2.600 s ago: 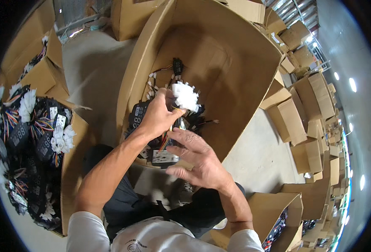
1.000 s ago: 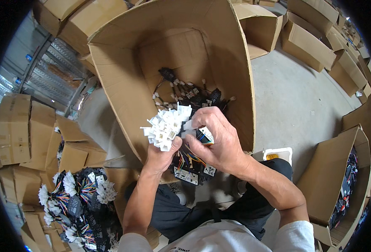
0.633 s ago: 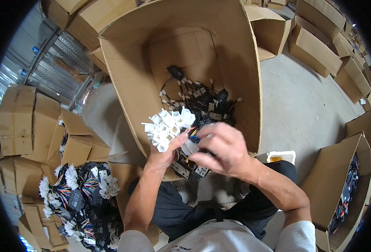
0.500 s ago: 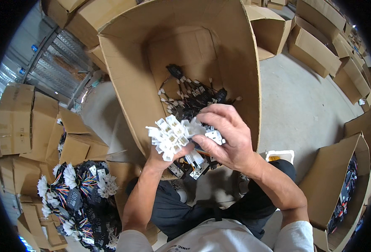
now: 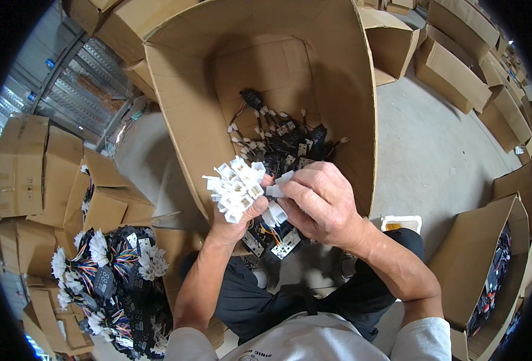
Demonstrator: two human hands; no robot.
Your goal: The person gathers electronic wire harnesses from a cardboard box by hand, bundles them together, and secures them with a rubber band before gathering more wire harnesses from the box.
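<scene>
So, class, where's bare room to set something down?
Grey floor between the big carton and cartons at right; a narrower strip between it and cartons at left. Crowded: the big carton's near end, with black modules, and the lower-left heap.

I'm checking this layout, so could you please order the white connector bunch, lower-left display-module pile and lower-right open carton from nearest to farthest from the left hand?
In the head view, from the left hand:
1. White connector bunch: held in it.
2. Display-module pile: lower left.
3. Open carton: lower right, farthest.
</scene>
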